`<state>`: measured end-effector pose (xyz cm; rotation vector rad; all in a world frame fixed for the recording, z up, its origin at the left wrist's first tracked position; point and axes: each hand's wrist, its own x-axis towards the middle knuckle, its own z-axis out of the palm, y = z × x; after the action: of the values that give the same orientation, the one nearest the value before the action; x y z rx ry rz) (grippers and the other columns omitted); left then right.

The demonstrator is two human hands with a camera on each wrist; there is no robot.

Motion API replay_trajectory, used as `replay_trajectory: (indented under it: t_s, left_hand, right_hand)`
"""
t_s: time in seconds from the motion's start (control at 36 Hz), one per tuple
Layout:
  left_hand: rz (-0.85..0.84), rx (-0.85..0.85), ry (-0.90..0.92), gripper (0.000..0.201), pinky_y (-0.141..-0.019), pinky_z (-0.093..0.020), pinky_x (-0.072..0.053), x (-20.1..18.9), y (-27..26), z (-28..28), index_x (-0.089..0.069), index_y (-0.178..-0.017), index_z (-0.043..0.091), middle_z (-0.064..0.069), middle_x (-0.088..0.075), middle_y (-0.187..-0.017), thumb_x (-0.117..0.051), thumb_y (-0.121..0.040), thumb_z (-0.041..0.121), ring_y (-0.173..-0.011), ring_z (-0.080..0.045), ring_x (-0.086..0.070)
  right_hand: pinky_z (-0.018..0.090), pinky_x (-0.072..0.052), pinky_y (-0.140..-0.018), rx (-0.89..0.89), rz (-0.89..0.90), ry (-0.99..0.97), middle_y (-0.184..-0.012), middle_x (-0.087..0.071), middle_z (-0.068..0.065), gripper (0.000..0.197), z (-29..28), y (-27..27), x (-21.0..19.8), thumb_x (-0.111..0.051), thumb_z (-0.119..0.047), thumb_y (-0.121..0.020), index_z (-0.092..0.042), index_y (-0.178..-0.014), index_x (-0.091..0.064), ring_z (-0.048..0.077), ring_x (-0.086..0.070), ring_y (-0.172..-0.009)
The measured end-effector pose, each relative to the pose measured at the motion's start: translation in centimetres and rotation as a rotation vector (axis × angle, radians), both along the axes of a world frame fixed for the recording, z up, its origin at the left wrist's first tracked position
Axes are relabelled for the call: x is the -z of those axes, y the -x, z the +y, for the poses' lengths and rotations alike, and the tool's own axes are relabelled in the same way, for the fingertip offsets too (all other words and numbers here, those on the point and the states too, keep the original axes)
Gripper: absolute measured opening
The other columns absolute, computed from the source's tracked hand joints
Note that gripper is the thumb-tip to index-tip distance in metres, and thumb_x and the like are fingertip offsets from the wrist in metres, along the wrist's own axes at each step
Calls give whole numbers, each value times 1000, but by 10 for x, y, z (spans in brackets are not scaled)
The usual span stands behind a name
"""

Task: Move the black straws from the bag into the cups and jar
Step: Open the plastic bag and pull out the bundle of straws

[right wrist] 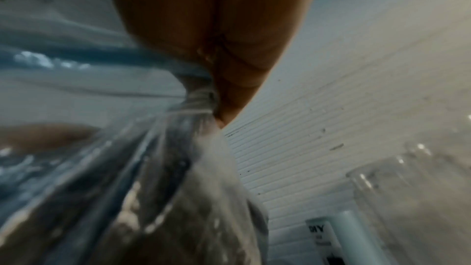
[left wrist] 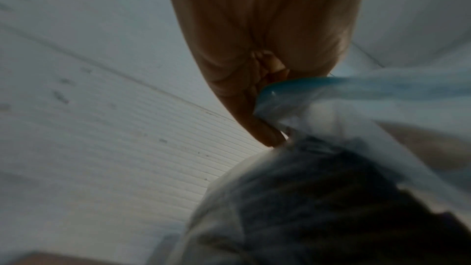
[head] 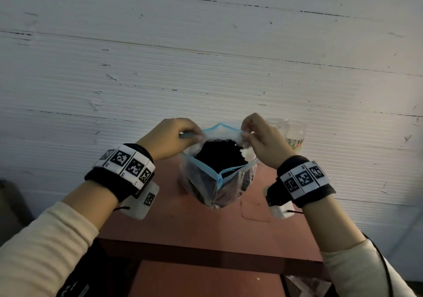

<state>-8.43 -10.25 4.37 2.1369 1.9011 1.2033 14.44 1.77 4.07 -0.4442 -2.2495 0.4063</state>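
A clear plastic bag [head: 226, 189] with a blue zip rim stands on the small red table [head: 194, 223], its mouth pulled wide. Black straws [head: 219, 154] fill it, ends up. My left hand [head: 180, 134] pinches the left side of the rim, and my right hand [head: 254, 129] pinches the right side. In the left wrist view the fingers [left wrist: 257, 96] pinch the blue rim [left wrist: 293, 86] above the dark straws [left wrist: 331, 198]. The right wrist view shows my fingers [right wrist: 237, 80] gripping gathered plastic [right wrist: 198, 96]. A clear jar [head: 293, 134] stands behind my right hand, also seen as a jar [right wrist: 418, 205].
A white ribbed wall [head: 206, 56] rises right behind the table. The table's near edge [head: 206, 253] is below my wrists, with a lower red shelf [head: 206, 280] under it. A white item with a printed label [right wrist: 323, 237] stands beside the jar.
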Motion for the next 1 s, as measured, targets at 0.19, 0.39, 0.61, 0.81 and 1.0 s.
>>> replay_trajectory:
  t_s: [0.19, 0.39, 0.61, 0.81, 1.0]
  left_hand:
    - [-201, 56, 101, 13, -70, -17, -51, 6, 5, 0, -65, -101, 19, -5, -71, -89, -55, -97, 12, -79, -9, -67]
    - [-277, 162, 160, 29, -64, -42, -38, 16, 9, 0, -53, -113, 36, -41, -57, -85, -47, -100, 10, -68, -32, -51]
    - [-313, 90, 146, 35, -62, -34, -38, 22, 11, 1, -62, -95, 33, -27, -67, -86, -42, -99, 4, -66, -27, -48]
    - [-415, 27, 110, 32, -58, -36, -33, 22, 9, 1, -54, -89, 32, -32, -66, -89, -42, -99, 3, -68, -29, -49]
    - [-603, -104, 48, 32, -44, -21, -35, 18, 13, 6, -59, -83, 23, -13, -71, -78, -46, -91, -5, -67, -29, -58]
  right_hand:
    - [34, -53, -67, 19, 32, 195, -97, -55, -6, 33, 18, 6, 14, -45, 6, -93, -26, -89, -50, 22, -62, -70]
    - [26, -51, -73, 46, -91, 269, -94, -64, -3, 26, 17, 8, 26, -49, 1, -92, -22, -89, -62, 12, -63, -74]
    - [36, -49, -74, 49, -166, 178, -87, -67, 7, 8, 15, 5, 33, -59, -14, -92, -19, -91, -65, 24, -61, -77]
    - [7, -42, -71, 105, 3, 27, -96, -53, -9, 18, 1, -2, 29, -63, -20, -91, -23, -109, -66, -2, -55, -79]
    - [13, -39, -67, 68, -25, 56, -93, -44, -2, 34, -26, -20, 18, -60, -51, -83, -38, -114, -67, 5, -41, -68]
